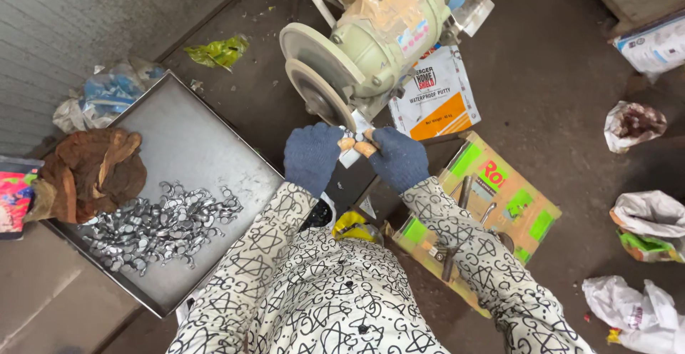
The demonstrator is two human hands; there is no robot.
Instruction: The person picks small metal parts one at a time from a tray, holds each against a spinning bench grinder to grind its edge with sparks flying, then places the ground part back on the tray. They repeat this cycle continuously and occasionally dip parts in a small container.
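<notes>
— What is pressing against the grinding wheel (319, 95)?
— A small metal piece (354, 142), touching its lower edge. Both gloved hands, left hand (312, 157) and right hand (399, 158), are clamping their fingers on it.
— And beyond the wheel?
— A steel tray (187, 136) is lying to its left, carrying a heap of metal rings (158, 225) and a brown rag (93, 172).

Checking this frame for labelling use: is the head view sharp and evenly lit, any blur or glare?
Head view: light is soft and even, without hard shadows; left hand and right hand look sharp; the grinder wheel shows slight smear; wide-lens bending at edges; mild sheen on the metal tray.
</notes>
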